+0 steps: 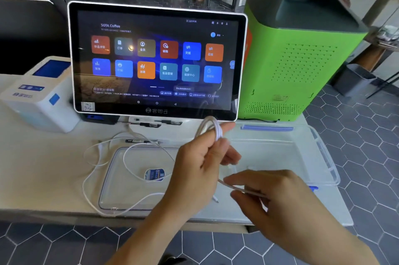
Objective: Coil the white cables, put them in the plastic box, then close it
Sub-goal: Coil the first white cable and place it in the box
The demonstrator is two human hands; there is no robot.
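Note:
My left hand (200, 163) holds up a coil of white cable (210, 129), its loops wound over the fingers above the table. My right hand (269, 193) pinches the loose tail of that cable (237, 189) below and to the right of the coil. A second white cable (101, 169) lies in loose loops on the table and across the clear lid (121, 189), which lies flat at the left with a blue label on it. The open clear plastic box (319, 156) with blue latches stands at the right, behind my hands.
A touchscreen terminal (157, 59) stands at the back centre, a white receipt printer (41, 100) at the left, a green machine (302, 59) at the right. Pens (142, 141) lie below the screen. The table's front edge is close, with tiled floor beyond.

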